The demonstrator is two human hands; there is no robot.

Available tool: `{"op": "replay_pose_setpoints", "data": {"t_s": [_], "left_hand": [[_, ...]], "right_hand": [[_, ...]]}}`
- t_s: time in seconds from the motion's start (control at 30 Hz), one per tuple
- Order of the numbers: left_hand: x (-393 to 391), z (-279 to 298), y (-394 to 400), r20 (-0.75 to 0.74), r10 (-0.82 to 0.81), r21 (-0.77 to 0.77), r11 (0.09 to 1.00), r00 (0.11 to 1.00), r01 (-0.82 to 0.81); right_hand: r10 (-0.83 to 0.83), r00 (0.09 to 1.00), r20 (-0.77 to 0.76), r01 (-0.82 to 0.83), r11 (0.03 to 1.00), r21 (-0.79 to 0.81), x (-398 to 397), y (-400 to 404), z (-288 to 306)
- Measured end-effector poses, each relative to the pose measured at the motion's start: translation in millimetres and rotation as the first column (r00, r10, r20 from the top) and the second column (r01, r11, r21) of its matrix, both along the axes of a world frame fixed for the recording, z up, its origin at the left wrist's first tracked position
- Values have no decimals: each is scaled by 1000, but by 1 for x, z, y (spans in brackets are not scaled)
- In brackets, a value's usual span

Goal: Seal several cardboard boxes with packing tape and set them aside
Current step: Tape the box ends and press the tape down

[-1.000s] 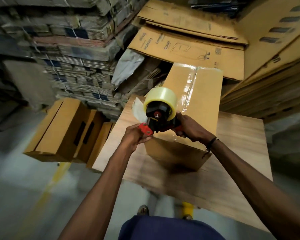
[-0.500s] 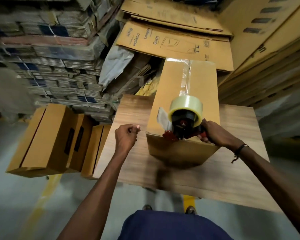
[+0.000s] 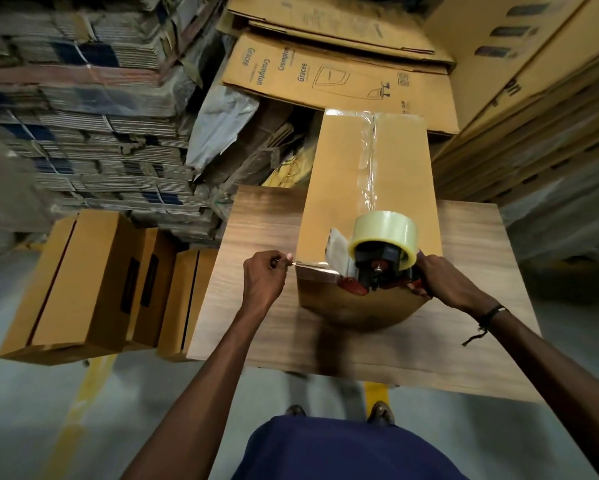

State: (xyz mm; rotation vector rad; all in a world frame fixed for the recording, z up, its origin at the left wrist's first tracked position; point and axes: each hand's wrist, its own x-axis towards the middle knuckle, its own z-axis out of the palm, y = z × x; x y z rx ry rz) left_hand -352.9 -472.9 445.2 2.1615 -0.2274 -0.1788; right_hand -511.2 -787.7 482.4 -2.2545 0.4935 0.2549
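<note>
A long cardboard box (image 3: pixel 339 188) lies on the wooden table (image 3: pixel 471 320), with clear tape along its top seam. My right hand (image 3: pixel 440 282) grips the handle of a red and black tape dispenser (image 3: pixel 377 268) carrying a roll of clear tape (image 3: pixel 384 233), at the box's near end. My left hand (image 3: pixel 263 278) pinches the free end of the tape strip (image 3: pixel 310 264), which stretches across the box's near top edge to the dispenser.
Three closed boxes (image 3: pixel 73 285) stand on the floor left of the table. Bundled flat cardboard (image 3: pixel 83 133) is stacked behind them. Flattened printed cartons (image 3: pixel 325 71) lean at the back, and more stacks (image 3: pixel 533 98) rise on the right. My shoes (image 3: pixel 381 412) show under the table edge.
My left hand let go of the dispenser, moved left and now pulls a strip of tape out. My right hand brought the dispenser to the box's near end.
</note>
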Motion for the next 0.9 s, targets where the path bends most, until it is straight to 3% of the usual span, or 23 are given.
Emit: {"op": "replay_pose_setpoints", "data": {"t_s": [0.23, 0.37, 0.53, 0.63, 0.77, 0.9], "left_hand": [[-12, -14, -8, -110, 99, -90, 990, 989, -109], [-16, -33, -3, -233, 151, 15, 988, 961, -152], [-12, -16, -5, -189, 255, -83, 958, 948, -274], [-8, 4, -28, -139, 196, -51, 977, 971, -205], [-23, 10, -50, -35, 212, 72, 975, 977, -209], [-32, 2, -52, 29, 253, 18, 967, 967, -254]], "right_hand": [[11, 999, -32, -14, 993, -120, 2, 0, 3], [-9, 1000, -20, 6, 990, -143, 3, -2, 0], [105, 994, 23, -105, 994, -15, 3, -3, 15], [130, 991, -36, -130, 991, 18, 9, -5, 26], [206, 975, 79, -183, 955, -234, 19, 1, 28], [261, 959, 109, -204, 906, -370, 15, 0, 20]]}}
